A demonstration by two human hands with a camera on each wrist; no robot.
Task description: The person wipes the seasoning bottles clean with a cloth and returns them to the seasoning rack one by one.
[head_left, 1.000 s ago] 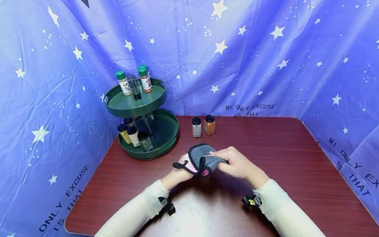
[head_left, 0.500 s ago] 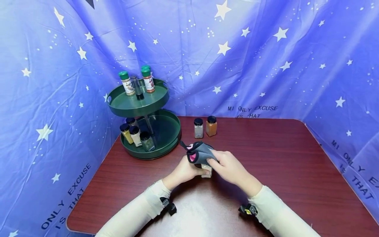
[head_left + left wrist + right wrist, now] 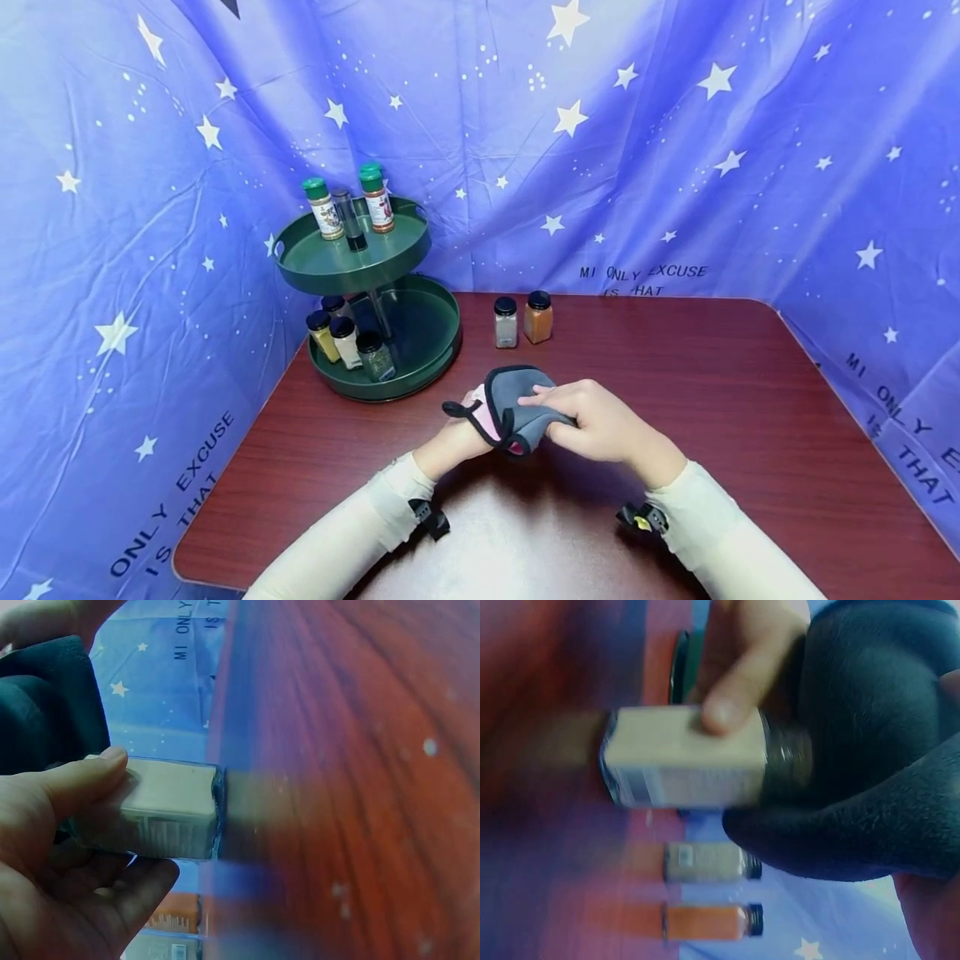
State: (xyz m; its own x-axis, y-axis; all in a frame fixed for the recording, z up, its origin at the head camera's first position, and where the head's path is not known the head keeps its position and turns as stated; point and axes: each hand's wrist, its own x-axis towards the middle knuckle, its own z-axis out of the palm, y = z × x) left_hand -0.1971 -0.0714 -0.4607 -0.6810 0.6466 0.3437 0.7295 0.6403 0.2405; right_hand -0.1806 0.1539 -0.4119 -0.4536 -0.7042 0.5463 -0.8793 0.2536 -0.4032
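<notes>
My left hand (image 3: 453, 437) grips a square glass spice jar (image 3: 169, 787) of beige powder, thumb on one side and fingers beneath. In the head view the cloth hides this jar. With my right hand (image 3: 603, 425) I pinch a thick grey cloth (image 3: 517, 400) with black edging, a pink underside and a black loop. The cloth wraps over the jar's lid end, which shows dark against it in the right wrist view. In the left wrist view the jar's base is held above the red-brown table (image 3: 712, 375).
A green two-tier round rack (image 3: 345, 271) stands at the left, with green-capped shakers (image 3: 326, 215) on top and several black-lidded jars (image 3: 345, 343) below. Behind my hands are a jar of grey powder (image 3: 506, 327) and a jar of orange powder (image 3: 538, 321). A starry curtain (image 3: 487, 125) hangs around.
Half a second ago the cloth was twisted left, with the jar's lower part showing. My right hand has turned it back to the right, as it lay a second ago.
</notes>
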